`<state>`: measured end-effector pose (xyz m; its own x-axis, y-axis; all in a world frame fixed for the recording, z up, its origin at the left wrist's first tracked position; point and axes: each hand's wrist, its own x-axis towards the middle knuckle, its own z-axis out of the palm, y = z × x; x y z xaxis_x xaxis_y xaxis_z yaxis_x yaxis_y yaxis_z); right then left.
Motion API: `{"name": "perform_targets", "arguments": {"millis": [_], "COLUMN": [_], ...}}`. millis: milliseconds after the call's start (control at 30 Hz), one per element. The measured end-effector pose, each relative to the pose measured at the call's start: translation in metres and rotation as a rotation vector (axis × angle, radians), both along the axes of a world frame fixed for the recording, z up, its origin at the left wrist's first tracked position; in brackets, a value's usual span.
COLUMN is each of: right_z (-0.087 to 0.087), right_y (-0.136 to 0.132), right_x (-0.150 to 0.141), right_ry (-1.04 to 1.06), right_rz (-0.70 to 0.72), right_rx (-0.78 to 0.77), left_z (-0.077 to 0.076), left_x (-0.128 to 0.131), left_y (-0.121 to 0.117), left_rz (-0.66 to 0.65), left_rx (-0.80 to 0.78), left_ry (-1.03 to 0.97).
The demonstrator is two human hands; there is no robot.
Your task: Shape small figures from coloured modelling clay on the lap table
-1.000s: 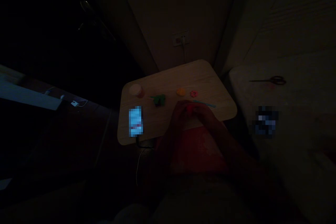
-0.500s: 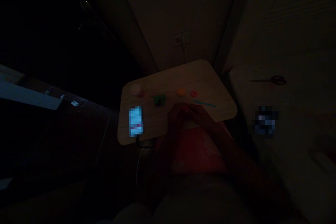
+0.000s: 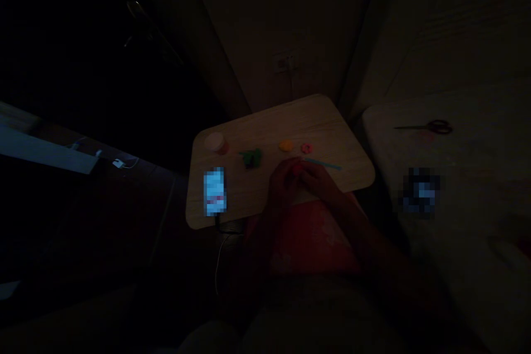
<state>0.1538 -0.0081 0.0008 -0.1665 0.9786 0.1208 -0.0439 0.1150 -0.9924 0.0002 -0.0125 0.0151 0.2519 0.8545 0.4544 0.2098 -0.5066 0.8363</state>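
Half a second ago the fingers covered the red lump (image 3: 297, 168); now it shows between them, just above the near half of the wooden table (image 3: 257, 128) or touching it, I cannot tell which. The left hand (image 3: 282, 181) is curled around one side of it, and the right hand (image 3: 317, 178) closes on the other with bent fingers, so both have hold of it. The other pieces lie where they did: the green piece (image 3: 251, 158) left of the hands, the yellow piece (image 3: 285, 145) and the pink ring (image 3: 306, 148) side by side beyond them, and the blue strip (image 3: 327, 165) just beside the right hand. The one container, a round tub (image 3: 214, 142) with a pale top, stands near the table's far left corner, beyond the lit phone (image 3: 214, 192); its contents cannot be seen
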Motion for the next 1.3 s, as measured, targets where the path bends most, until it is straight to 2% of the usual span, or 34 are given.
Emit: {"name": "perform_targets", "arguments": {"millis": [167, 333, 500, 733, 1033, 1133, 1300], "right_z": [0.002, 0.002, 0.003, 0.005, -0.004, -0.001, 0.011], "right_y": [-0.002, -0.002, -0.001, -0.003, 0.000, -0.001, -0.004], "right_x": [0.001, 0.000, -0.001, 0.000, 0.001, 0.003, 0.003], "right_ry": [-0.004, -0.005, 0.057, 0.027, 0.273, 0.223, 0.134], "right_rz": [-0.056, -0.117, -0.038, -0.002, 0.054, 0.137, 0.141], "right_rx": [0.014, 0.051, 0.023, -0.003, -0.159, -0.143, -0.054], "left_z": [-0.003, -0.003, -0.001, 0.005, 0.008, 0.007, 0.007], "left_x": [-0.005, -0.005, -0.001, 0.000, -0.003, -0.004, -0.003], "left_y": [0.002, 0.002, 0.001, 0.001, -0.001, -0.002, -0.004], "left_rz": [-0.081, -0.083, -0.042, -0.044, 0.057, 0.103, 0.105], "left_rx": [-0.014, -0.034, -0.073, -0.010, -0.115, -0.171, -0.216], "left_ry": [-0.039, -0.053, -0.041, -0.025, -0.093, -0.121, -0.186]}}
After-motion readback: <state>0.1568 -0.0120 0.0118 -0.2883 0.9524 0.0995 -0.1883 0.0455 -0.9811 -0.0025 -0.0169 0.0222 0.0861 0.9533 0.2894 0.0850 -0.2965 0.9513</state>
